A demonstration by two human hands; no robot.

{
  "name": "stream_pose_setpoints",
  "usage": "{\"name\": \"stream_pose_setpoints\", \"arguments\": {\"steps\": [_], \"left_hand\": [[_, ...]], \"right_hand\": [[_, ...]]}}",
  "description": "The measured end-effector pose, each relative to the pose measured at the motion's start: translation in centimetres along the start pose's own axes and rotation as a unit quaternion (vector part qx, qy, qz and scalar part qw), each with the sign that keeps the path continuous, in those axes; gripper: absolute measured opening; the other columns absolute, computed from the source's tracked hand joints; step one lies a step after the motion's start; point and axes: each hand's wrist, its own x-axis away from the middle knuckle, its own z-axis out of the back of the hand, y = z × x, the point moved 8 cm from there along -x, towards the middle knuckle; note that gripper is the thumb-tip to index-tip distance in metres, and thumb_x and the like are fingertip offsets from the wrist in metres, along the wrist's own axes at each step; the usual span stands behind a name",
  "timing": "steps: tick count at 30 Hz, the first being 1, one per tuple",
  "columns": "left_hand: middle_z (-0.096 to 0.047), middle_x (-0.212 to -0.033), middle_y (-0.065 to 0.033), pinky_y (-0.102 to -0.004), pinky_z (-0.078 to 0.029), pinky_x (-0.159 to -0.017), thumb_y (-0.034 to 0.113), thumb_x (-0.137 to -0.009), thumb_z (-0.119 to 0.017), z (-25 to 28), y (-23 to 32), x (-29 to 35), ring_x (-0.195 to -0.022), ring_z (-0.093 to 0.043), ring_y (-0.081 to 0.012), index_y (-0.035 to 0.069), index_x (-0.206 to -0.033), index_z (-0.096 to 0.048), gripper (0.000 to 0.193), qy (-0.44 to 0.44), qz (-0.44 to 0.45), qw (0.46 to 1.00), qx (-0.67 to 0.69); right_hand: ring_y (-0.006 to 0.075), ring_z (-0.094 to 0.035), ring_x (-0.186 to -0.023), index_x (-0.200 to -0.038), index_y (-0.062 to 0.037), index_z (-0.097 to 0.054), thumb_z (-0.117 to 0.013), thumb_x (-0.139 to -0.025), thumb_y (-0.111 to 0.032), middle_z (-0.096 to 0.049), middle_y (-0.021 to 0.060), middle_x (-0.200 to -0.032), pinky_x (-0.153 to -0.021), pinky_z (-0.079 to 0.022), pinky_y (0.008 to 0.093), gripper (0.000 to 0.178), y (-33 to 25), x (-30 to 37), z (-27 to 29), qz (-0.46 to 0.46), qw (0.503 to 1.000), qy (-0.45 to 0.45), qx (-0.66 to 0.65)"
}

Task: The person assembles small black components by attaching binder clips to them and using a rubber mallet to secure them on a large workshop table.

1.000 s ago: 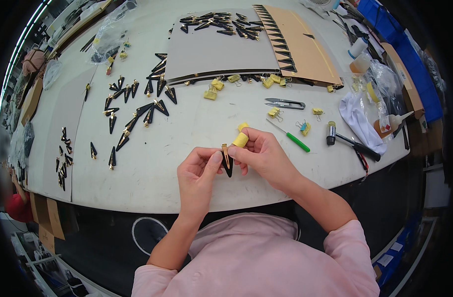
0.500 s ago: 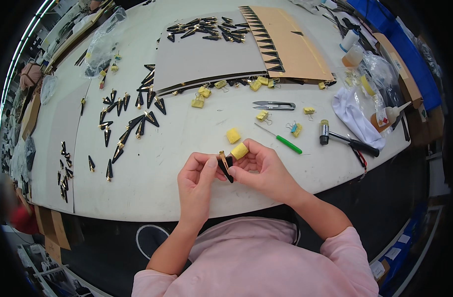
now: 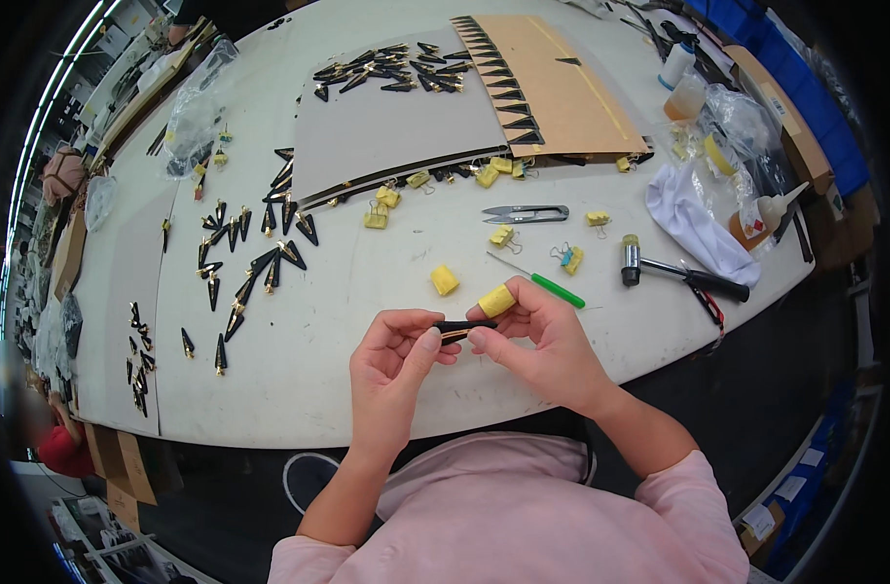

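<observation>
Both hands hold a small black hair clip (image 3: 454, 333) with a gold metal prong, lying nearly level between them. My left hand (image 3: 390, 368) pinches one end between thumb and fingers. My right hand (image 3: 559, 358) grips the other end, and a yellow wrap (image 3: 496, 301) covers its index finger. Just beyond my fingers stands a short yellow tube (image 3: 445, 281). To the left, several similar black clips (image 3: 255, 268) are scattered over the table. Beyond my right hand lies a screwdriver (image 3: 560, 291) with a green handle.
Thread snips (image 3: 526, 213), yellow-wrapped binder clips (image 3: 598, 219) and a hammer (image 3: 683, 271) lie to the right, near a white cloth (image 3: 693, 219). At the back, a grey board (image 3: 396, 136) bears black clips beside a tan board (image 3: 571, 97) edged with clips. A squeeze bottle (image 3: 756, 219) stands far right.
The hair clip has turned from nearly upright to nearly level between my hands. My right hand has shifted slightly rightward. The view has moved a little, shifting the table's contents.
</observation>
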Motion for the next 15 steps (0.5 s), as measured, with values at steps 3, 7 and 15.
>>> {"name": "stream_pose_setpoints", "arguments": {"steps": [3, 7, 15], "left_hand": [[-0.064, -0.095, -0.0104, -0.0256, -0.051, -0.074, 0.008, -0.093, -0.059, -0.5, 0.0, 0.3, -0.083, -0.064, -0.0146, -0.004, -0.104, -0.059, 0.016, -0.008, -0.006, 1.0, -0.03], [-0.065, -0.095, -0.0102, -0.0259, -0.051, -0.074, 0.008, -0.093, -0.059, -0.1, -0.2, 0.3, -0.081, -0.063, -0.0145, -0.004, -0.104, -0.06, 0.016, -0.019, -0.039, 0.996, -0.075], [-0.067, -0.096, -0.009, -0.0252, -0.05, -0.078, 0.007, -0.094, -0.058, 0.0, -0.7, 1.1, -0.084, -0.061, -0.0113, -0.004, -0.11, -0.061, 0.02, -0.049, 0.029, 0.998, -0.041]], "right_hand": [[0.0086, -0.064, -0.082, -0.1, 0.0014, -0.057, -0.066, -0.087, -0.006, -0.065, 0.0065, -0.093, -0.075, -0.052, 0.0218, 0.017, 0.2, 0.0, 0.2, -0.006, 0.999, 0.008, -0.039], [0.0094, -0.063, -0.078, -0.1, 0.0022, -0.058, -0.065, -0.089, -0.006, -0.065, 0.0072, -0.091, -0.072, -0.053, 0.0231, 0.016, 0.7, 0.0, -0.4, -0.038, 0.99, -0.012, -0.133], [0.0098, -0.062, -0.076, -0.1, 0.0025, -0.059, -0.065, -0.088, -0.006, -0.063, 0.0053, -0.087, -0.072, -0.053, 0.0236, 0.015, 1.9, 0.1, -1.0, -0.076, 0.978, -0.051, -0.189]]}}
